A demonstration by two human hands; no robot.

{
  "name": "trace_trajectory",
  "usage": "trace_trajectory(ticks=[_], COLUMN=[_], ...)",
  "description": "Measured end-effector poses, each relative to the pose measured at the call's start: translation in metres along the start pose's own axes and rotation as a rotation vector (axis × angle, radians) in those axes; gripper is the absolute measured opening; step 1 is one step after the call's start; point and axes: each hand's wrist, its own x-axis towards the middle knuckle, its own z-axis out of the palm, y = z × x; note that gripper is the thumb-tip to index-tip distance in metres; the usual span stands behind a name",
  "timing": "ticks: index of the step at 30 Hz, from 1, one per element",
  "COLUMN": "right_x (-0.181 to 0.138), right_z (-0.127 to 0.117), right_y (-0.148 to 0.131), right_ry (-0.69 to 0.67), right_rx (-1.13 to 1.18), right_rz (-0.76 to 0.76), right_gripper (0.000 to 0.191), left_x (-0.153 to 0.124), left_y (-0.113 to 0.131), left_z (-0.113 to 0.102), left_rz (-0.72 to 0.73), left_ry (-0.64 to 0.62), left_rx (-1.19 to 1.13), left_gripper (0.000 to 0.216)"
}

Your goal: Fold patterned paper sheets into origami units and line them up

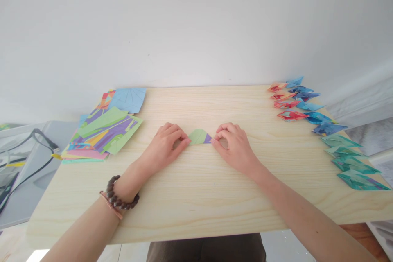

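Observation:
A small folded piece of origami paper [198,136], light green with a purple right corner, lies on the wooden table in front of me. It has a flat bottom edge and sloping sides. My left hand [172,141] pinches its left corner between thumb and fingertips. At the opposite corner, the thumb and fingers of my right hand [231,143] close on the purple tip. Both hands rest low over the tabletop, and the fingertips cover the paper's outermost ends.
To the left lies a loose stack of patterned paper sheets [107,131]. Several folded paper pieces in red [291,115], blue [328,128] and green [362,180] line the right side of the table [196,196]. A wall stands behind; cables [37,135] lie beyond the left edge.

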Motion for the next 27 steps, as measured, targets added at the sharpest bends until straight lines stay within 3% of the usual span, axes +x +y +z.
trace_trajectory(ticks=[5, 16, 27], right_x=[0.0000, 0.0025, 0.0085], right_z=[-0.0006, -0.0003, -0.0087], right_y=[-0.0006, -0.0025, -0.0037], right_ry=[-0.006, -0.007, -0.100], right_rx=[0.008, 0.012, 0.063], right_rz=[0.007, 0.053, 0.121], right_gripper=[0.011, 0.012, 0.016], left_x=[0.0012, 0.0014, 0.0006], left_y=[-0.0008, 0.0027, -0.0001], left_z=[0.0045, 0.0057, 0.0018], left_rz=[0.039, -0.060, -0.123], left_ry=[-0.012, -0.018, -0.035], left_rx=[-0.014, 0.042, 0.062], left_gripper=[0.019, 0.024, 0.029])
